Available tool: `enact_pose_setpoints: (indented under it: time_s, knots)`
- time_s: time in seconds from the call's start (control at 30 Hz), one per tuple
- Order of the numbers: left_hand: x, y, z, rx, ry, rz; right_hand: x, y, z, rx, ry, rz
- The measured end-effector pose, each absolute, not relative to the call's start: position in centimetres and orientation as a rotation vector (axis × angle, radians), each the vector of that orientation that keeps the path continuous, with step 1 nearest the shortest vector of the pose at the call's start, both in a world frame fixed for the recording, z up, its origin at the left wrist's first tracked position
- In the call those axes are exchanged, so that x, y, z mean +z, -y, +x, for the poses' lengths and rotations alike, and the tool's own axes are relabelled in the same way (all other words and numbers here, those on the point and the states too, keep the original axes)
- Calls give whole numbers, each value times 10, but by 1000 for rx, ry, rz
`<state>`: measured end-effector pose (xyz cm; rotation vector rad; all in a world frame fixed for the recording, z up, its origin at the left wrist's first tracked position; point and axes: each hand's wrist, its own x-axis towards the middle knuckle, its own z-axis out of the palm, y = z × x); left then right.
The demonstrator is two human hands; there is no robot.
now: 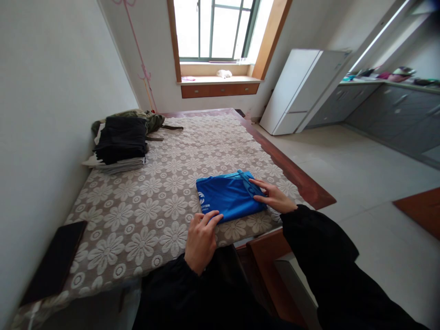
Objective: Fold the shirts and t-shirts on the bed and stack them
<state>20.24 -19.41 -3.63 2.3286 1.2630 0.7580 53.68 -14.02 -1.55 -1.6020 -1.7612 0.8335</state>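
A folded blue garment (228,195) of smooth cloth, with white printing on its left side and a lighter blue patterned part at its upper right, lies flat near the table's front edge. My left hand (202,238) touches its near left corner, fingers stretched onto the cloth and the thumb hidden. On the right side of the garment rests my right hand (275,196), its fingers apart on top of the fabric.
A flowered cloth (144,208) covers the table. Stacked folded dark clothes (122,140) lie by the left wall beside a green strapped bag (153,121). A black tablet-like device (55,261) lies front left. Beyond the table stands a white fridge (295,87).
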Motion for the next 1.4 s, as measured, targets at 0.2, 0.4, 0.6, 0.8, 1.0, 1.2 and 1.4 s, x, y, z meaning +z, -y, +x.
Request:
enact_pose_setpoints:
  time_s: [0.2,0.4,0.6,0.8,1.0,1.2,1.4]
  knots:
    - [-35,194,202,673,-1265,2368,-21,141,544,983,1668,-1581]
    - [-32,196,202,624,-1289,2352,-22,151,548,1214,1517,-1681]
    - [-32,196,202,612,-1296,2343,-23,158,545,965,1608,-1645]
    - [-33,195,202,598,-1299,2353,-10,161,522,367,1907,-1517]
    - [-34,195,202,602,-1297,2370,-19,144,505,260,2235,-1460]
    - [-34,195,202,605,-1307,2373,-64,134,521,69,2259,-1949]
    - [-37,195,202,613,-1295,2347,-46,136,514,-132,2287,-1896]
